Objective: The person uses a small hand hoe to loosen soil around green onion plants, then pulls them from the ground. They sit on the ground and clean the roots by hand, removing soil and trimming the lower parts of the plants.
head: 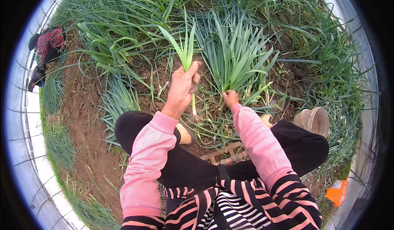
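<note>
My left hand (186, 82) is closed around the stem of one leek-like plant (186, 54). Its green leaves fan out above the fist, and the white root end with fine roots hangs below. To the right, my right hand (230, 98) touches the base of a large bunch of similar green plants (235, 57), its fingers partly curled near the stems. Whether those fingers grip a stem cannot be told. Loose leaves and pale trimmings (212, 122) lie on the soil beneath my hands, in front of a low wooden stool (226, 153) between my legs.
A dirty bucket (318, 122) lies tilted by my right knee. Another bunch of plants (120, 97) lies beside my left knee. Standing plants (129, 14) grow ahead. A person in red plaid (50, 43) is at the far left. An orange object (337, 193) sits lower right.
</note>
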Demonstrator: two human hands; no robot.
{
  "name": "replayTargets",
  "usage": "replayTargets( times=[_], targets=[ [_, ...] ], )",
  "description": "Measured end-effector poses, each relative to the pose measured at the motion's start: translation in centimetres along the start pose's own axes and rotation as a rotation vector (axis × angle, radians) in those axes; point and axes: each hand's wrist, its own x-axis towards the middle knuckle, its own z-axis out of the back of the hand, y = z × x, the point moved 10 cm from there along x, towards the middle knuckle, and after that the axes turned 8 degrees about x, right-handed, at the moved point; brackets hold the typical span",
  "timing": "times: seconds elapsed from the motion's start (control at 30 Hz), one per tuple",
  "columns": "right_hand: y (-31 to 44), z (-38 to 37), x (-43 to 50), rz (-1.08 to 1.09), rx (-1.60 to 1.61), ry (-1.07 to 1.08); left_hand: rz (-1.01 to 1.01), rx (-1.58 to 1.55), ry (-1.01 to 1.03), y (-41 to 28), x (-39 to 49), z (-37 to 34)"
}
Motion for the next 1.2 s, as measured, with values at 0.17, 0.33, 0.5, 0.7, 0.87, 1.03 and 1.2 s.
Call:
replayTargets(
  times=[0.17, 0.33, 0.5, 0.7, 0.87, 1.03, 1.2],
  targets=[
    [-2.3, -1.9, 2.5, -0.202, 0.02, 0.033, 0.045, 0.002, 0.072, 0.9, -0.8, -1.5],
    [5.2, 1.0, -0.6, 0.08, 0.155, -0.036, 0.06, 0.057, -0.037, 0.7, 0.4, 0.9],
    [15.4, 3.8, -8.2, 0.396, 0.545, 0.063, -0.065, 0.09, -0.029, 0.9, 1.6, 0.5],
    [23.6, 7.9, -11.7, 0.731, 0.304, -0.079, -0.106, 0.499, 0.116, 2.7, 1.6, -2.1],
    [23.3, 6.9, -12.1, 0.766, 0.259, 0.048, -0.217, 0.62, 0.006, 2.2, 1.8, -1.5],
    [19.7, 4.6, -10.9, 0.663, -0.036, 0.11, -0.283, 0.568, -0.034, 0.7, 1.4, -1.0],
    [18.5, 4.3, -12.5, 0.863, -0.117, 0.028, -0.28, 0.462, -0.118, -0.5, 1.2, 0.6]
  ],
)
